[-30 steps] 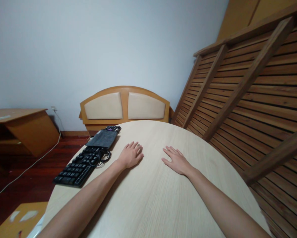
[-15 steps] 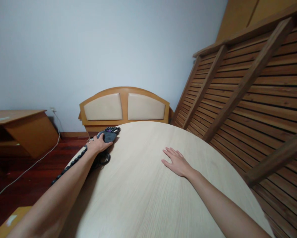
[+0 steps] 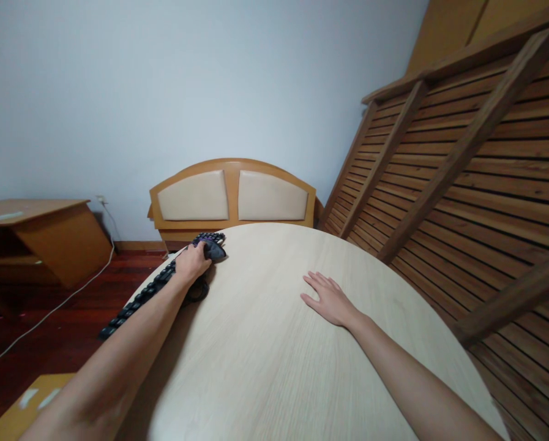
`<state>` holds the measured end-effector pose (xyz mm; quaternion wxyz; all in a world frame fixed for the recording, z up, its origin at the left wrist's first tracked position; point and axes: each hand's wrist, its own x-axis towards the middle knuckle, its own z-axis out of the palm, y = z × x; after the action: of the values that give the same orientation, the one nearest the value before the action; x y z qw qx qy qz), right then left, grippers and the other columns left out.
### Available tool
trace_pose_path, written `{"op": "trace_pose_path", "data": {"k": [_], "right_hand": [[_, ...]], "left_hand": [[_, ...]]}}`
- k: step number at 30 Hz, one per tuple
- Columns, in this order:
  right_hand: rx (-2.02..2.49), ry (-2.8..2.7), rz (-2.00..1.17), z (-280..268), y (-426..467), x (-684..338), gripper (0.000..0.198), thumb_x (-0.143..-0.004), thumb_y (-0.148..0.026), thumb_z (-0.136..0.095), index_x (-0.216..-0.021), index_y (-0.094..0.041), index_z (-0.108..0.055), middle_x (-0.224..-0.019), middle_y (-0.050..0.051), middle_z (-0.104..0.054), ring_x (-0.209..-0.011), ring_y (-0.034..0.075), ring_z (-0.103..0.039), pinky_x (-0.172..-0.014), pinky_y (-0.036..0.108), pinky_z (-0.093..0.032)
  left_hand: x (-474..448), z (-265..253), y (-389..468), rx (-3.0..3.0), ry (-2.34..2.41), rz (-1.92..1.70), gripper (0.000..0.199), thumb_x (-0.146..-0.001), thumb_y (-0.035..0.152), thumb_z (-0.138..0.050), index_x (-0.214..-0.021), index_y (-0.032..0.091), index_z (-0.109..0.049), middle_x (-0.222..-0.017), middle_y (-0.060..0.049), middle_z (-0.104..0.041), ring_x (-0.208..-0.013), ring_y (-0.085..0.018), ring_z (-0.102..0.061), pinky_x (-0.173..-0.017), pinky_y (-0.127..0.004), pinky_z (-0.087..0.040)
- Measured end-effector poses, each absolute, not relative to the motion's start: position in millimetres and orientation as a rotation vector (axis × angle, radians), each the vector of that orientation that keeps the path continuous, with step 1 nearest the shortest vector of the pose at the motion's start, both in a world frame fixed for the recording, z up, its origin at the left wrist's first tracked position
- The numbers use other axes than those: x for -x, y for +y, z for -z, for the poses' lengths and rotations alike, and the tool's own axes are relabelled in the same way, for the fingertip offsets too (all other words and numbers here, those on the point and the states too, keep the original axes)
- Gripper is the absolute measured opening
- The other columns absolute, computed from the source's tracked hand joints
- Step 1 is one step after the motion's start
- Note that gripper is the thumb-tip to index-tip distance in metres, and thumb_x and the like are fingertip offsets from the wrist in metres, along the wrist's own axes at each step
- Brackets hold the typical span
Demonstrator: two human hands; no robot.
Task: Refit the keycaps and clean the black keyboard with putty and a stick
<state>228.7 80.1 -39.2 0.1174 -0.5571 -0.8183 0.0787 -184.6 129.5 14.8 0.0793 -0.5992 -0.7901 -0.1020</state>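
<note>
My left hand [image 3: 193, 262] has its fingers closed on a dark, smooth, mouse-shaped object [image 3: 215, 250] near the far left rim of the round table [image 3: 274, 331]. Its exact kind is hard to make out. Beneath and beside the hand lies a black keyboard [image 3: 139, 301], running along the table's left edge and partly covered by my forearm. A looped black cable [image 3: 198, 292] rests by my wrist. Palm down, my right hand [image 3: 329, 299] lies on the bare tabletop with its fingers spread, holding nothing.
Behind the table stands a headboard [image 3: 232, 195] with cream panels. A slatted wooden frame [image 3: 439, 177] leans along the right. To the left are a wooden desk [image 3: 67, 239] and a white cord [image 3: 67, 298] on the floor. A yellowish surface [image 3: 21, 410] shows at lower left.
My left hand has shifted slightly right, and the dark object in it has turned and shows less of its surface. More keyboard shows. My right hand stays flat in place.
</note>
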Motion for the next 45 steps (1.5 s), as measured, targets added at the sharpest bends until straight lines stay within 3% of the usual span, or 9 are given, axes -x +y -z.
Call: {"op": "trace_pose_path", "data": {"k": [7, 13, 16, 19, 24, 28, 31, 37, 45], "right_hand": [[1.645, -2.396, -0.217, 37, 79, -227, 0.070, -0.095, -0.061, -0.041, -0.151, -0.018, -0.043, -0.162, 0.010, -0.031, -0.151, 0.028, -0.023, -0.122, 0.048, -0.015], [1.644, -2.398, -0.214, 37, 79, -228, 0.069, -0.095, -0.059, -0.041, -0.151, -0.019, -0.044, -0.162, 0.009, -0.032, -0.151, 0.028, -0.023, -0.122, 0.047, -0.015], [1.647, -2.398, -0.216, 37, 78, -228, 0.069, -0.095, -0.060, -0.040, -0.151, -0.019, -0.044, -0.162, 0.009, -0.031, -0.151, 0.027, -0.023, -0.122, 0.047, -0.015], [1.649, -2.400, -0.217, 36, 78, -228, 0.069, -0.095, -0.060, -0.040, -0.151, -0.020, -0.044, -0.162, 0.008, -0.031, -0.151, 0.027, -0.023, -0.122, 0.048, -0.015], [1.648, -2.405, -0.210, 36, 78, -228, 0.070, -0.095, -0.060, -0.040, -0.151, -0.019, -0.043, -0.162, 0.008, -0.031, -0.151, 0.027, -0.024, -0.122, 0.048, -0.015], [1.646, -2.405, -0.209, 37, 79, -228, 0.070, -0.096, -0.061, -0.039, -0.151, -0.019, -0.043, -0.162, 0.008, -0.031, -0.151, 0.027, -0.024, -0.122, 0.048, -0.016], [1.652, -2.402, -0.206, 37, 79, -228, 0.070, -0.096, -0.061, -0.039, -0.151, -0.018, -0.043, -0.162, 0.008, -0.031, -0.151, 0.027, -0.024, -0.122, 0.048, -0.015], [1.646, -2.399, -0.204, 37, 79, -228, 0.070, -0.096, -0.060, -0.040, -0.151, -0.018, -0.044, -0.162, 0.009, -0.031, -0.150, 0.027, -0.024, -0.122, 0.047, -0.016], [1.631, -2.396, -0.205, 38, 79, -228, 0.068, -0.096, -0.058, -0.041, -0.151, -0.018, -0.044, -0.161, 0.010, -0.033, -0.150, 0.028, -0.025, -0.122, 0.049, -0.016]], "left_hand": [[159, -19, 126, 1.887, -2.263, 0.379, 0.057, -0.088, 0.037, -0.052, -0.143, 0.027, -0.045, -0.131, -0.012, -0.063, -0.112, -0.034, -0.064, -0.089, -0.041, -0.051], [129, -2, 128, 1.969, -2.263, 0.368, 0.054, -0.089, 0.038, -0.050, -0.140, 0.023, -0.050, -0.123, -0.014, -0.067, -0.107, -0.033, -0.066, -0.088, -0.040, -0.051], [119, 11, 129, 1.968, -2.273, 0.361, 0.058, -0.091, 0.045, -0.048, -0.142, 0.018, -0.049, -0.137, -0.019, -0.059, -0.123, -0.037, -0.057, -0.097, -0.046, -0.046], [116, 15, 133, 1.950, -2.292, 0.375, 0.066, -0.096, 0.056, -0.038, -0.146, 0.014, -0.046, -0.152, -0.022, -0.043, -0.140, -0.040, -0.039, -0.110, -0.052, -0.033], [141, -1, 143, 1.912, -2.353, 0.430, 0.065, -0.101, 0.057, -0.015, -0.142, 0.023, -0.053, -0.150, -0.013, -0.049, -0.135, -0.033, -0.047, -0.111, -0.046, -0.034], [185, -10, 142, 1.728, -2.506, 0.411, 0.067, -0.091, 0.059, -0.043, -0.144, 0.019, -0.050, -0.149, -0.022, -0.047, -0.131, -0.045, -0.048, -0.103, -0.058, -0.038], [215, -7, 136, 1.660, -2.625, 0.369, 0.079, -0.078, 0.067, -0.058, -0.141, 0.019, -0.053, -0.140, -0.023, -0.056, -0.123, -0.048, -0.055, -0.096, -0.058, -0.044], [239, 3, 131, 1.720, -2.687, 0.391, 0.091, -0.069, 0.078, -0.062, -0.142, 0.024, -0.050, -0.131, -0.016, -0.065, -0.119, -0.040, -0.061, -0.094, -0.046, -0.049], [234, 2, 130, 1.486, -2.803, 0.434, 0.113, -0.060, 0.084, -0.060, -0.144, 0.011, -0.045, -0.141, -0.030, -0.049, -0.129, -0.049, -0.048, -0.098, -0.058, -0.045]]}}
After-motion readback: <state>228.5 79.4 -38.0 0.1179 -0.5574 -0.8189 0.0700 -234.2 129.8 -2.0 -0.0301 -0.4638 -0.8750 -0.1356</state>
